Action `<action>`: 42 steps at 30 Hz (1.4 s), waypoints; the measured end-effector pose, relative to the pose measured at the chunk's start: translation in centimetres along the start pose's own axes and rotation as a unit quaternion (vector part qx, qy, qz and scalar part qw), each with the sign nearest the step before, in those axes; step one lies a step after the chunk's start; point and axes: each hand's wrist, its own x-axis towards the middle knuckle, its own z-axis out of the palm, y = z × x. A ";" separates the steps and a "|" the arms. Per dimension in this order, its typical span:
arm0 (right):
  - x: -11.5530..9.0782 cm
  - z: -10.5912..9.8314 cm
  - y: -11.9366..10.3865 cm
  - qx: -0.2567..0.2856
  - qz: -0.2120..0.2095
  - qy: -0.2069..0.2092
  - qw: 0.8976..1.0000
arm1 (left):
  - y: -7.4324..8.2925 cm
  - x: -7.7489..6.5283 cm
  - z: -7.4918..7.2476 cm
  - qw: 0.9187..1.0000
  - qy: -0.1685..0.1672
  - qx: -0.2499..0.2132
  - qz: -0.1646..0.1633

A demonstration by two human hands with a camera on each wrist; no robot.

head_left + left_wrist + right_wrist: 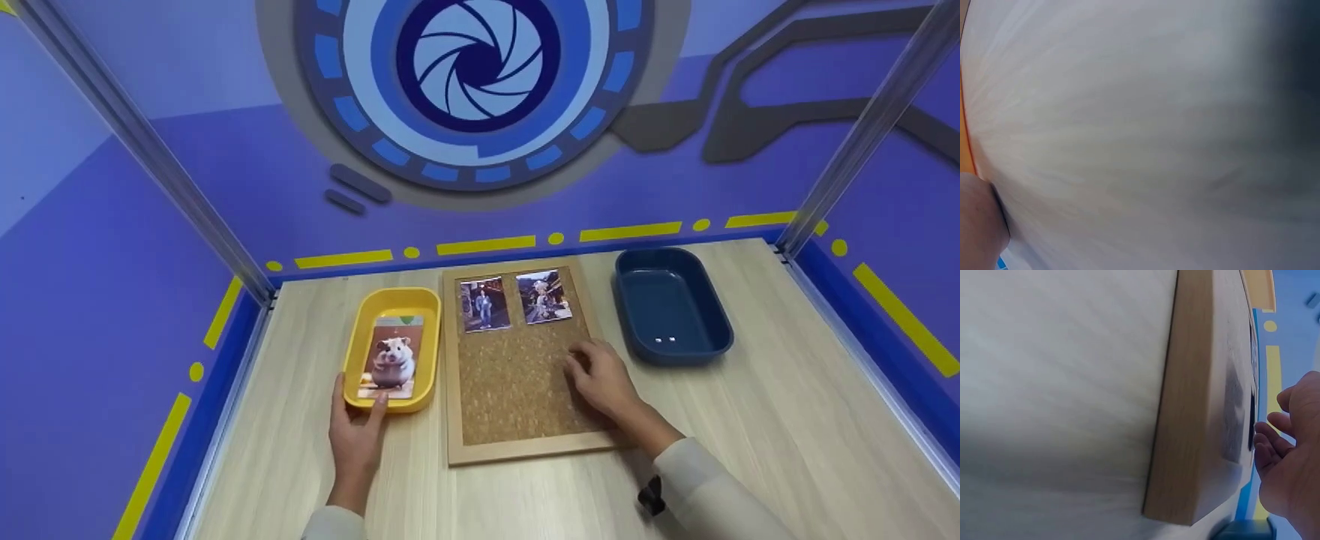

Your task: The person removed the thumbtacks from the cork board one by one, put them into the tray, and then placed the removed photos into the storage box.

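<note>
From the head camera, the person's left hand (357, 435) sits at the near end of the shallow yellow plastic tray (358, 324), thumb hooked up over the front rim and the rest of the fingers hidden underneath or behind it, so it's pretty much gripping the tray's edge, probably to keep it from sliding. Just past the thumb, lying flat inside the tray, is the glossy hamster photo card (392, 359), face up. The right hand (602, 380) rests on the wood-framed cork pinboard (504, 373), fingers loosely bent with the tips on the cork and nothing pinched between them as far as that view shows; looks like it's steadying the board. Ahead of those fingertips, at the far end of the board, two small photo prints (513, 301) sit side by side. Off to the outer side of the right hand, just beside the board, is the dark blue oval plastic tray (670, 304), with a couple of tiny pale specks in it that are too small to make out. Everything sits on the pale wood-grain tabletop (750, 435). The left wrist view is basically blur: a pale smear, a sliver of orange-yellow at the edge and a bit of skin, so no help on the grip. The right wrist view shows the board's wooden frame close up, and the right hand with fingers relaxed and slightly curled, holding nothing.
</note>
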 end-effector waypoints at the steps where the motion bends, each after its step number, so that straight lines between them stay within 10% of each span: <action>1: -0.1 0.0 0.1 0.000 0.000 0.000 1.000 | 0.1 0.0 0.0 1.000 0.000 0.000 -0.003; 7: -0.4 -0.2 0.5 0.008 0.004 -0.006 1.000 | 0.8 -0.6 0.0 1.000 0.022 0.016 0.007; 12: -0.5 -0.6 0.8 0.014 0.021 -0.010 1.000 | 1.8 -1.2 0.5 0.987 0.123 0.096 0.043; 19: -0.6 -1.0 1.0 0.013 0.033 -0.025 0.999 | 4.2 -2.5 2.8 0.952 0.203 0.082 0.214; 27: -0.8 -1.0 1.2 0.010 0.042 -0.036 0.998 | 7.0 -4.1 7.2 0.944 0.061 -0.027 0.324; 36: -0.3 -1.0 1.2 0.026 0.056 -0.027 0.998 | 8.7 -3.8 12.1 0.975 -0.072 0.031 0.208; 42: -0.3 -0.8 1.1 0.038 0.070 -0.033 0.996 | 8.7 -1.7 15.1 0.973 -0.107 0.110 0.170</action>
